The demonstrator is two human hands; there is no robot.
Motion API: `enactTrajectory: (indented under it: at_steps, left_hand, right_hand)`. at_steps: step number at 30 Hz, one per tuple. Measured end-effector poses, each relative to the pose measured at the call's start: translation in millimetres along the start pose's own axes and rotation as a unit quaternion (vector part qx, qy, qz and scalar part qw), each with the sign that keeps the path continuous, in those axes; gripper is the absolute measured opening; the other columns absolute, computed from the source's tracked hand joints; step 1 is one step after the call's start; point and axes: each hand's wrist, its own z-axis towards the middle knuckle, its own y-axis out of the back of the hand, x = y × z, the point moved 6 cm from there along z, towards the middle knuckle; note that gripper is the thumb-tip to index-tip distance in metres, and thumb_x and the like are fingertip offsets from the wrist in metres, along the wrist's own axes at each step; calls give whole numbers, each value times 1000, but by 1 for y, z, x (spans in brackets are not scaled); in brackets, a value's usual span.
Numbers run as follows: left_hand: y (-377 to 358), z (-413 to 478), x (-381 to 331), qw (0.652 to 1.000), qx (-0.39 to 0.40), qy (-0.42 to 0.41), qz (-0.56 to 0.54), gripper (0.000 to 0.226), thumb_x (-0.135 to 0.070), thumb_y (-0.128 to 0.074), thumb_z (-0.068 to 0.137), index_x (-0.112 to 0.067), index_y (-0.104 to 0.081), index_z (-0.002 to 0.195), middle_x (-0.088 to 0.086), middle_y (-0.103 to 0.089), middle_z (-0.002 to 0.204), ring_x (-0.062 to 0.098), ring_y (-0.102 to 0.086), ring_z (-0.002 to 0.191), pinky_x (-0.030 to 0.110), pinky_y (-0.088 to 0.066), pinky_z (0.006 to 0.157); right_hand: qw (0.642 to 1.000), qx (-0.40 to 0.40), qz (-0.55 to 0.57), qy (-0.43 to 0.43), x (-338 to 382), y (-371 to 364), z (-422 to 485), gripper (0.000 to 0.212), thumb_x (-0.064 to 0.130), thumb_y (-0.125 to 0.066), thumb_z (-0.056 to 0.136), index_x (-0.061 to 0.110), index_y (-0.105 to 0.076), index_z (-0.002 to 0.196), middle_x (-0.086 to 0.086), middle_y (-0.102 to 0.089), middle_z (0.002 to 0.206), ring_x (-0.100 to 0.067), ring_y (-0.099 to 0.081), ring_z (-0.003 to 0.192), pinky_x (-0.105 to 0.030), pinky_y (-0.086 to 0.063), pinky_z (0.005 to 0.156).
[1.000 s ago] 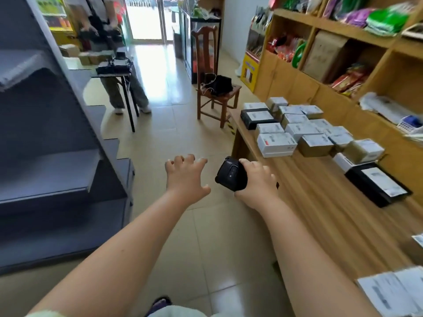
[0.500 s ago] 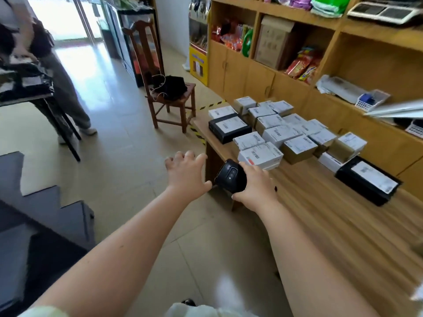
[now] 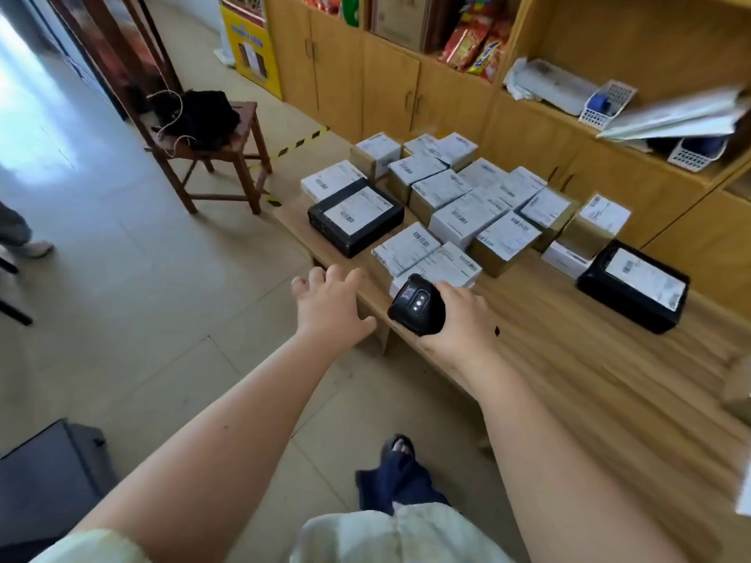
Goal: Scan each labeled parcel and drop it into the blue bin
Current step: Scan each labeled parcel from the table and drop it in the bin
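- Many labeled parcels (image 3: 467, 205) are sitting packed together on the far part of a low wooden table (image 3: 589, 379), most of them small white or tan boxes touching one another, each one showing a printed label on top
- One flat black parcel (image 3: 355, 219) is lying at the left edge of the cluster, and a second black parcel (image 3: 634, 284) is lying apart on the right side of the table
- The nearest white parcel (image 3: 406, 247) is sitting just beyond the scanner (image 3: 416, 304), a black handheld unit whose small lights are facing the camera
- The right hand (image 3: 459, 319) is gripping the scanner, with the fingers curled round its body above the table's near left corner
- The left hand (image 3: 329, 308) is reaching forward just beside the scanner, its fingers spread and nearly straight, holding nothing; whether it is touching the table edge cannot be told
- Wooden cabinets (image 3: 390, 83) are standing behind the table, with snack packets (image 3: 475, 42) and a white basket (image 3: 605, 101) sitting on the shelves above them
- A wooden chair (image 3: 215, 148) is standing on the tiled floor (image 3: 142, 319) left of the table, carrying a black bag (image 3: 199, 115)
- The person's foot (image 3: 398, 453) in a dark sandal is showing below the arms, and another person's shoe (image 3: 34, 249) is showing at the left edge
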Motion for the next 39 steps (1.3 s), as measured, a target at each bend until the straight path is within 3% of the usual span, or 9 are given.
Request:
enactTrajectory:
  at_steps: [7,11,19,24,29,34,39]
  left_hand:
    - [-29,89,-28,998,59,14,-12,72,-59,-58,76,-33,-38,140,5,-46,132,33,-38,124,56,-28,106]
    - [-51,131,-42,995,94,32,-19,85,-66,-61,78,-29,-30,148,5,-44,137,32,-37,127,53,-28,106]
    - [-89,189,-70,989,145,31,-25,93,-69,-60,79,-20,-24,149,7,-42,142,31,-39,128,50,-32,103]
    - [-96,213,-62,985,167,11,-29,104,-55,-71,78,-18,-11,154,9,-41,141,31,-40,128,50,-31,107]
    - [-83,228,-54,990,96,-15,-106,100,-54,-71,77,-24,-17,155,5,-33,148,30,-29,135,48,-21,114]
    - [-59,236,-56,993,32,-91,-66,86,-29,-66,81,-27,-19,152,2,-27,142,25,-18,133,46,-4,112]
    - [-55,245,-55,991,4,-127,-39,88,-14,-69,73,-28,-23,146,3,-31,139,24,-17,128,46,2,109]
  right_hand:
    - [999,34,-2,-13,-34,-3,90,92,36,-85,66,29,-36,144,-2,-49,138,-30,-43,126,-45,-41,103]
    - [998,52,7,-23,-54,-6,129,85,29,-76,71,27,-35,146,-4,-47,141,-32,-40,129,-46,-36,108]
    - [995,59,40,-69,-83,-9,172,85,25,-75,69,30,-37,145,-3,-50,134,-34,-44,123,-47,-41,102]
    - [993,58,21,-97,-92,-6,195,83,28,-78,69,28,-38,142,-4,-49,132,-33,-44,123,-49,-41,101]
    - [994,35,-18,-100,-92,3,207,84,29,-74,73,32,-32,145,1,-43,135,-29,-36,126,-49,-32,106]
    - [990,5,-112,-86,-84,13,212,84,26,-71,76,30,-26,147,0,-37,141,-27,-32,127,-49,-21,109]
    - [987,-5,-143,-78,-72,13,218,82,14,-66,78,29,-26,148,-1,-35,141,-28,-30,128,-51,-16,113]
